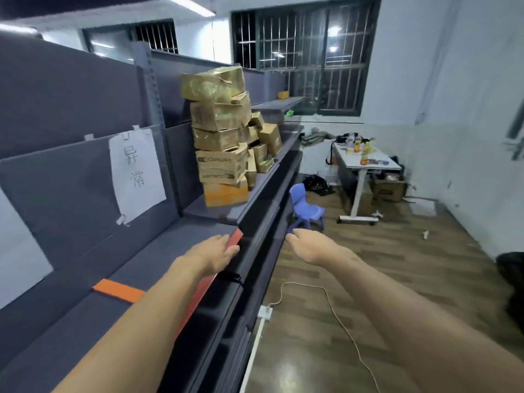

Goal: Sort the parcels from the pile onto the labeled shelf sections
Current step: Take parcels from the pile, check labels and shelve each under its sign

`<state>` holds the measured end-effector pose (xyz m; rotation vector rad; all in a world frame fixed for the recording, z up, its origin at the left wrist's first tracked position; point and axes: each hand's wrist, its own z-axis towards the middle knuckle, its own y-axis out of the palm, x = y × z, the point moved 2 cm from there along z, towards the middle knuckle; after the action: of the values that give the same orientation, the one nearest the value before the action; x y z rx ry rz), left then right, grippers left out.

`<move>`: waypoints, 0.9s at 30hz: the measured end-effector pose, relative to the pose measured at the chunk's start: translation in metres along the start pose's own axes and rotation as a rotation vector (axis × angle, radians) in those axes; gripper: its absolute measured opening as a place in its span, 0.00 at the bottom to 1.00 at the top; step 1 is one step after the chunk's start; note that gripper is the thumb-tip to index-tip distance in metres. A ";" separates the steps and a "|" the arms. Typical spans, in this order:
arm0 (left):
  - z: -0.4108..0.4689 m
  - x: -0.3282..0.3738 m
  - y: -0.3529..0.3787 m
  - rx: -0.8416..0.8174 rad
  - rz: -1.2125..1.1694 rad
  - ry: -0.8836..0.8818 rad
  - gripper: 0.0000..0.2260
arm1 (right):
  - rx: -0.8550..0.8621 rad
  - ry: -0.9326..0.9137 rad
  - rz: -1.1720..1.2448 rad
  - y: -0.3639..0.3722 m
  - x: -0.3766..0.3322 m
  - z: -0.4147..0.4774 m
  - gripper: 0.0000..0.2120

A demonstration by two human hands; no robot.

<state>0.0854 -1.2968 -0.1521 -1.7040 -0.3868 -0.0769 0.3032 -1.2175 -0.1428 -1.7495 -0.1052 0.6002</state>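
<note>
Left hand [218, 251] nearest, fingers straight, empty, over front edge of grey shelf [127, 259]; contact unclear. Right hand [309, 246] beside it over aisle, fingers loosely bent, empty. Paper label [136, 171] taped on back panel. Parcel pile [224, 148] stacked farther along shelf, well beyond both hands. Blue chair [307, 205] on floor past right hand.
</note>
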 end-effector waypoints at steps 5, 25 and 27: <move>0.113 0.033 -0.002 -0.017 0.011 0.114 0.29 | 0.088 0.138 0.091 -0.025 0.055 0.070 0.12; 0.470 0.136 -0.054 -0.022 0.022 0.094 0.28 | 0.084 0.071 0.055 -0.125 0.200 0.400 0.15; 0.507 0.155 -0.056 -0.001 0.003 0.067 0.28 | 0.092 0.059 0.166 -0.139 0.220 0.438 0.10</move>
<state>0.1298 -0.7660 -0.1461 -1.6982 -0.3341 -0.1311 0.3317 -0.7085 -0.1503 -1.6947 0.1084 0.6634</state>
